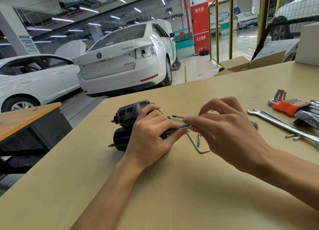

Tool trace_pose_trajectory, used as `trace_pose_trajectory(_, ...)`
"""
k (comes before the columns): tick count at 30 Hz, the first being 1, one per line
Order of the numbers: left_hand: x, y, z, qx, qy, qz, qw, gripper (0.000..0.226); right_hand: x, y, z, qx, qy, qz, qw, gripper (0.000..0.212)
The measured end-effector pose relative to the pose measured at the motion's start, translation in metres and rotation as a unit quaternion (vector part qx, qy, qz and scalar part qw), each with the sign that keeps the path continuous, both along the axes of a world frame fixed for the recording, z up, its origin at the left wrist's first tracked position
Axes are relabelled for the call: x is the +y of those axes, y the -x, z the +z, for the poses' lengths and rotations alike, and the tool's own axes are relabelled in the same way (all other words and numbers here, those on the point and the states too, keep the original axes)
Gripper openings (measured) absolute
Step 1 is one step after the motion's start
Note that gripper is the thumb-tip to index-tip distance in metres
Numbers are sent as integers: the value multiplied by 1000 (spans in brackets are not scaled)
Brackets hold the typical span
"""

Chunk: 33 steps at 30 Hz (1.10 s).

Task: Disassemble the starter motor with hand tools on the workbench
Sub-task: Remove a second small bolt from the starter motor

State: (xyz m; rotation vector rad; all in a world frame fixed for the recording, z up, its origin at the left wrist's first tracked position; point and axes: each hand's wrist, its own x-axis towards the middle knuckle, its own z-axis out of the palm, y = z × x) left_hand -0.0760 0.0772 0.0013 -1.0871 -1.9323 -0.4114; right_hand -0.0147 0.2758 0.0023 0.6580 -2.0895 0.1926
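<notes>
Metal bolt (179,128) was half out of the starter motor (128,124), pinched by the right hand (222,126) while the left hand (151,134) held the motor, so most work remained.

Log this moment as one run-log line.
left hand grips starter motor | right hand pinches long through bolt | L-shaped hex key lies on workbench

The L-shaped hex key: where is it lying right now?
Head view: the L-shaped hex key lies on the workbench beneath the right hand, beside a loose bolt.

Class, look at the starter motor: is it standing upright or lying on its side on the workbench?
Lying on its side. The starter motor has both cylinders horizontal on the workbench, steadied by the left hand.
</notes>
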Motion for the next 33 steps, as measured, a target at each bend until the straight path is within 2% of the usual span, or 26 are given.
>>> trace_pose_trajectory(7,-1,0,0,-2,-1,-5,1000,27,1,1,-1,20,17,6,1000,20)
trace_pose_trajectory(21,0,0,-1,5,3,3,1000,25,-1,-1,0,-24,7,-4,1000,22)
trace_pose_trajectory(28,-1,1,-1,6,2,1,1000,25,1,2,-2,-24,-6,10,1000,36)
trace_pose_trajectory(33,-1,2,-2,-1,1,-3,1000,28,1,2,-3,7,13,22,1000,27)
